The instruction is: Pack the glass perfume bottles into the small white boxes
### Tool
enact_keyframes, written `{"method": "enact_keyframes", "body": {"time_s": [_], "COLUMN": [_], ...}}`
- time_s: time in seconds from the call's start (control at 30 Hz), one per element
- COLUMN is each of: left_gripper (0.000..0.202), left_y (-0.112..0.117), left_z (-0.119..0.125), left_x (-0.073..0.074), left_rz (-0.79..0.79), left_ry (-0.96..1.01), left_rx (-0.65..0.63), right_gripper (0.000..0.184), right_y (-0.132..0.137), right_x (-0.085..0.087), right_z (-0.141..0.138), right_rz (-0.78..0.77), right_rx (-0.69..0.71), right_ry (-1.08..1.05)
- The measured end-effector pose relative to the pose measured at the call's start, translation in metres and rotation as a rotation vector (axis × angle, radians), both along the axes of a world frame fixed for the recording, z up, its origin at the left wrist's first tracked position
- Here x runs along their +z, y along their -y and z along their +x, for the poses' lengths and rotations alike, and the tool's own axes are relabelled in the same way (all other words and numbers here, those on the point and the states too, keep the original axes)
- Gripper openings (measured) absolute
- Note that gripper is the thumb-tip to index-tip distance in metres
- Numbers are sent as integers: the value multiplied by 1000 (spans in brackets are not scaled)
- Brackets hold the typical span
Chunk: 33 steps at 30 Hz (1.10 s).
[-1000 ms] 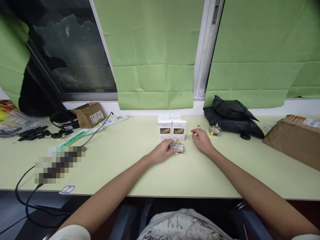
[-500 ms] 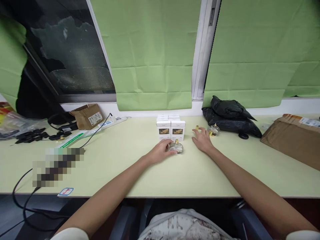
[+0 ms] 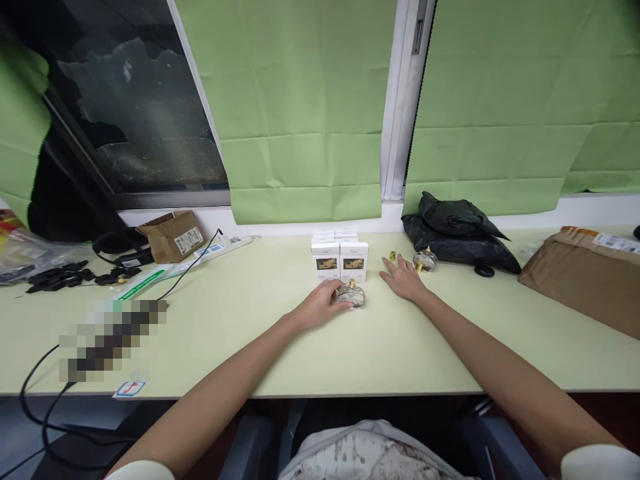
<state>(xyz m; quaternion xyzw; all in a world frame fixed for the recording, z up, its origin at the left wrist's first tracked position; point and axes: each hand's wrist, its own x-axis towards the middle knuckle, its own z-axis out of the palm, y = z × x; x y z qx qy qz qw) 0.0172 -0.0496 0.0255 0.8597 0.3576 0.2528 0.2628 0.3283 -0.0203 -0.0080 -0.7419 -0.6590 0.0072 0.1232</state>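
Observation:
My left hand [image 3: 320, 303] is closed around the left side of a round, clear glass perfume bottle [image 3: 351, 295] with a gold neck, upright on the table. Thumb and fingers hide part of the glass. Palm down, my right hand [image 3: 403, 278] lies on the table with its fingers spread and nothing in them. Just beyond its fingertips is a small gold cap [image 3: 393, 255]. Another gold cap [image 3: 419, 266] lies right of that hand, against a second glass perfume bottle [image 3: 426, 257]. Behind the held bottle stand several white boxes [image 3: 353, 263] with dark picture panels.
Black plastic bags [image 3: 457, 230] and a large brown carton [image 3: 583, 280] are on the right. At the left are a small open cardboard box [image 3: 171, 237], a power strip [image 3: 227, 247], black cables and a pixelated object [image 3: 117, 340]. Green curtains [image 3: 305, 120] hang behind the table [image 3: 375, 357].
My right hand has drawn back slightly and its fingers lie flatter, so the gold cap beyond them shows more. My left hand keeps its hold on the perfume bottle. The view has shifted slightly.

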Motion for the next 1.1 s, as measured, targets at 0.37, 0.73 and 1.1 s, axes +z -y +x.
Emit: {"method": "enact_keyframes", "body": {"time_s": [0.37, 0.73, 1.1], "left_gripper": [40, 41, 44], "left_y": [2, 2, 0], "left_z": [0, -2, -2], "left_x": [2, 1, 4], "left_rz": [10, 0, -11], "left_ry": [-37, -31, -17], "left_rx": [1, 1, 2], "right_gripper": [75, 67, 58], "right_y": [-6, -8, 6], "right_x": [-1, -7, 1], "right_z": [4, 9, 2], "right_rz": [11, 106, 144], "right_rx": [-23, 40, 28], "right_ry": [-9, -8, 10]}}
